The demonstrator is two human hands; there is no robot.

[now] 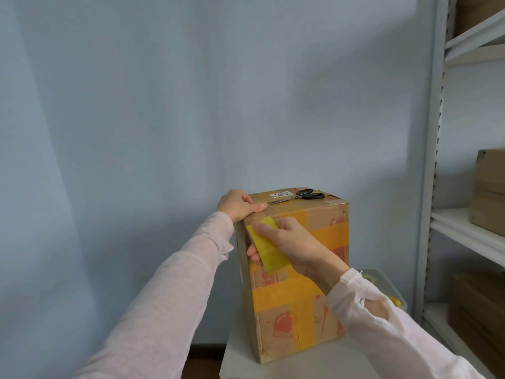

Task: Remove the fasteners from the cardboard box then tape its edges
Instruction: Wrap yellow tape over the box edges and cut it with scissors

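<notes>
Cardboard box (300, 296) upright at lower centre, already banded in yellow — taping well under way, no fasteners visible. Left hand (237, 205) clamped over its top-left corner, right hand (295, 244) gripping the yellow tape roll (266, 247) against the left edge. Scissors (300, 195) on top — cut likely pending.

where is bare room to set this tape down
The bare table strip in front of the box, below the right hand holding the tape roll. The box top is crowded: scissors lie on it, left hand grips its corner.
</notes>
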